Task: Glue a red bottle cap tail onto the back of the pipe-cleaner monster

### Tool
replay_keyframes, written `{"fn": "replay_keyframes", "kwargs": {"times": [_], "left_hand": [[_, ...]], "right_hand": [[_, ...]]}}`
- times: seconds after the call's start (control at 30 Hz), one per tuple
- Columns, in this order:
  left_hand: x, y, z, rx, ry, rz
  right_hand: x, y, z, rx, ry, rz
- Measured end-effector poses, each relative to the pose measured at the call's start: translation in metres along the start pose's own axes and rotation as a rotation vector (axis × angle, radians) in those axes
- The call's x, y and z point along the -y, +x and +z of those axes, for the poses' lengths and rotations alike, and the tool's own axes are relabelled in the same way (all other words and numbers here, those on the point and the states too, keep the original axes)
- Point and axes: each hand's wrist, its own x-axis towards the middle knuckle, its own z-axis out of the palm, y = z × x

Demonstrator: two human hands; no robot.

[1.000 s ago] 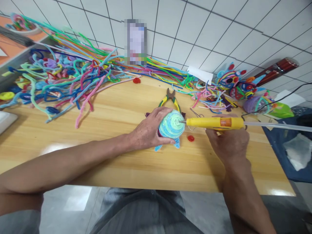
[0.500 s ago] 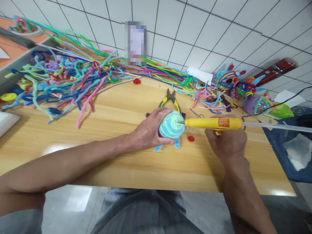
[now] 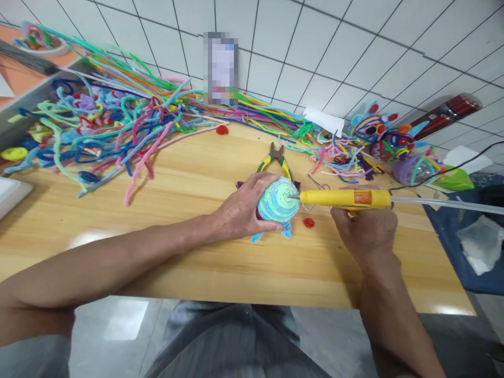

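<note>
- Clock centred on the ball: between nine and ten, a tangle of fuzzy stems (image 3: 134, 131) spills across the bench (image 3: 220, 268).
- Between ten and eleven, a red coil (image 3: 222, 129) lies on the wood.
- Here's the left hand (image 3: 248, 207), in at nine o'clock, grasping the ball, thumb below and fingers over the top.
- Straight up at twelve, pliers (image 3: 276, 151) with yellow-and-green handles, nose pointing away.
- And dead centre, the blue-and-green fuzzy ball (image 3: 279, 202), spiral face turned to three o'clock, blue tabs poking out at six!
- A red disc (image 3: 309, 223) sits near it at four.
- From three comes the yellow glue gun (image 3: 334, 198), metal tip right at the spiral; whether it touches, I can't tell.
- The right hand (image 3: 368, 226) is clenched around that gun.
- Out at two, colourful fuzzy figures (image 3: 370, 127) and a red cylinder (image 3: 444, 118) leaning by the wall.
</note>
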Motion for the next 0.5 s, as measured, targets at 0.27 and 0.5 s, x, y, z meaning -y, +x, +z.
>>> {"fn": "replay_keyframes", "kwargs": {"times": [0.27,0.5], "left_hand": [[0.006,-0.002,0.002,-0.048,-0.034,-0.019],[0.015,-0.008,0.001,-0.081,-0.039,-0.061]], "right_hand": [[0.010,0.036,-0.029,0.008,0.396,0.338],[-0.104,0.037,-0.051,-0.021,0.423,0.459]]}}
